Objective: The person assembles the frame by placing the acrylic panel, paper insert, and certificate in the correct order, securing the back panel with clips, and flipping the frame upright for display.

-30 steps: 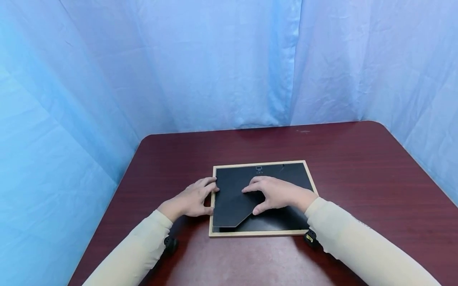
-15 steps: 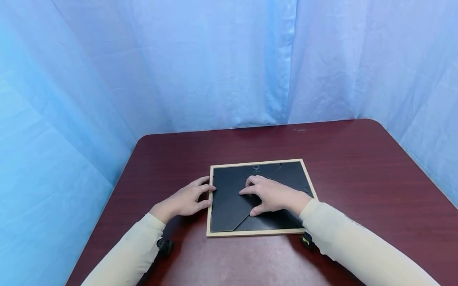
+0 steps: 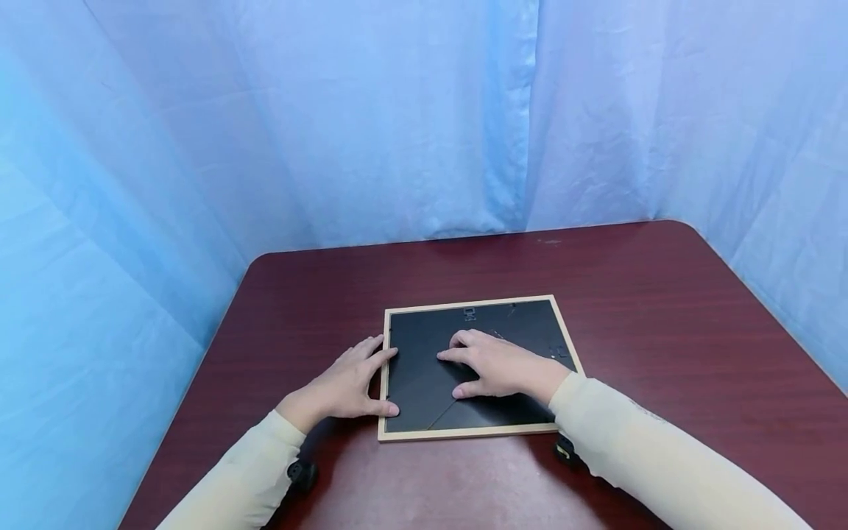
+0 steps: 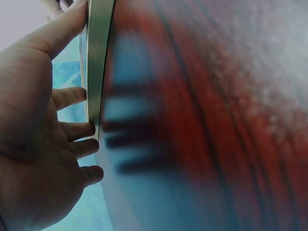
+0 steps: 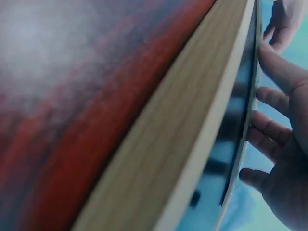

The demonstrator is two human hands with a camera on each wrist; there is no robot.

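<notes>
A picture frame [image 3: 472, 302] with a pale wooden rim lies face down on the dark red table [image 3: 662, 309], its black backing [image 3: 530, 324] up. My left hand [image 3: 361, 379] rests at the frame's left edge, fingers straight along the rim and thumb at the near left corner. In the left wrist view the left hand [image 4: 48, 130] touches the thin wooden edge [image 4: 98, 62]. My right hand [image 3: 493, 364] lies flat on the backing and presses on its folded stand flap [image 3: 414, 383]. The right wrist view shows the right hand [image 5: 284, 144] above the wooden rim [image 5: 192, 134].
Blue curtains [image 3: 397, 118] close in the table at the back and on both sides. The table's far edge [image 3: 464, 239] runs just below them. Bare tabletop lies all round the frame.
The stand flap, slightly raised a second ago, now lies flat under my right hand. My left thumb has slid to the frame's near left corner.
</notes>
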